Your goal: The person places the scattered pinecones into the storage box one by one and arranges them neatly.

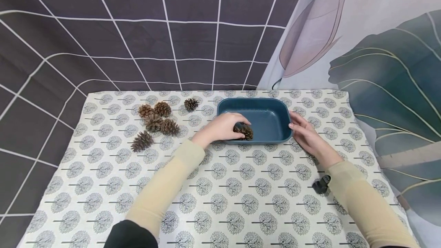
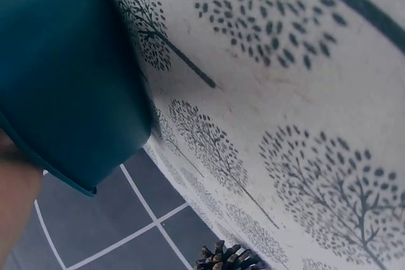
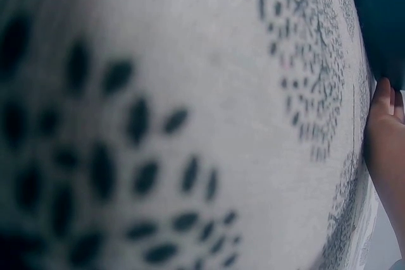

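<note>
Inside the left end of a dark blue rectangular bin (image 1: 272, 121), my left hand (image 1: 227, 126) holds a brown pine cone (image 1: 247, 131) between thumb and fingers. Part of that cone is hidden behind the hand. The left wrist view shows the bin's outer wall (image 2: 69, 80) and a bit of the hand (image 2: 16, 200) at its rim; the held cone is out of sight there. At the bin's right end, my right hand (image 1: 304, 132) rests against the outer wall, fingers extended and thumb near the rim. The right wrist view catches this hand (image 3: 386, 137) beside the bin (image 3: 383, 23).
Several pine cones (image 1: 153, 122) lie clustered on the tree-print tablecloth (image 1: 220, 202), left of the bin. A single small cone (image 1: 191, 104) sits between cluster and bin. A small black object (image 1: 322, 185) is by the right wrist. Behind the table hangs a dark grid-patterned cloth (image 1: 193, 41).
</note>
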Available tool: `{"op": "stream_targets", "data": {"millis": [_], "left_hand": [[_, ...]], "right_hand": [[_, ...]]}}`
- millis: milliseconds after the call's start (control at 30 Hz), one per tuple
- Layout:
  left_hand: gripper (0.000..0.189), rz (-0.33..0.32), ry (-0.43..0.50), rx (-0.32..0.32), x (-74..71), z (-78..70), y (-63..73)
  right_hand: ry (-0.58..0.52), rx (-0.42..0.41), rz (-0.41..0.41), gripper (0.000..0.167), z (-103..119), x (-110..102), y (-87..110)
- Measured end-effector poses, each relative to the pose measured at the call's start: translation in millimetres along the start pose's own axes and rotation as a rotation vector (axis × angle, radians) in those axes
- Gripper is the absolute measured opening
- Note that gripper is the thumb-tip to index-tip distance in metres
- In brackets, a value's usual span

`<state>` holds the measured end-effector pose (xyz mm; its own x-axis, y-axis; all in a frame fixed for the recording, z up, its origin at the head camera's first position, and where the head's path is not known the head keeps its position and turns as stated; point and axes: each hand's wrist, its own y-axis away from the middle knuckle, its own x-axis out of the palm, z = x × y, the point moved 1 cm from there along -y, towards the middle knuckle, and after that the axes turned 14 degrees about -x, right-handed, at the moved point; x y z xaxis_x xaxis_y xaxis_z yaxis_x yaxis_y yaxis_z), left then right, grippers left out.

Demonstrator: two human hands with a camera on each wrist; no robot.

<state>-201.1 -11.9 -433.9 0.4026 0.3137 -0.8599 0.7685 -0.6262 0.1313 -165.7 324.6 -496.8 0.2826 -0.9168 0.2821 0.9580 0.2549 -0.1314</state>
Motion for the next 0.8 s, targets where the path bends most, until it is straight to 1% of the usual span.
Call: {"op": "stream_targets", "data": {"millis": [100,200,333,433,633,800], "left_hand": [[0.047,-0.012,0.015,-0.002,-3.5,1.3,1.7],[0.046,-0.027,0.023,-0.010,-11.2,3.2,3.8],[0.044,-0.063,0.031,-0.013,-26.3,8.5,5.9],[0.042,-0.087,0.038,-0.024,-37.2,15.8,7.8],[0.040,-0.121,0.034,-0.102,-55.4,37.0,13.0],[0.041,-0.170,0.077,-0.175,-66.5,56.5,17.3]], "right_hand": [[0.001,0.002,0.000,0.052,0,0,0.3],[0.004,0.001,0.000,0.052,1,1,-0.1],[0.014,0.006,-0.002,0.054,1,2,-0.7],[0.016,0.007,-0.007,0.054,2,2,-0.7],[0.010,0.002,-0.015,0.052,1,2,-0.4],[0.003,0.002,-0.017,0.052,1,2,0.9]]}}
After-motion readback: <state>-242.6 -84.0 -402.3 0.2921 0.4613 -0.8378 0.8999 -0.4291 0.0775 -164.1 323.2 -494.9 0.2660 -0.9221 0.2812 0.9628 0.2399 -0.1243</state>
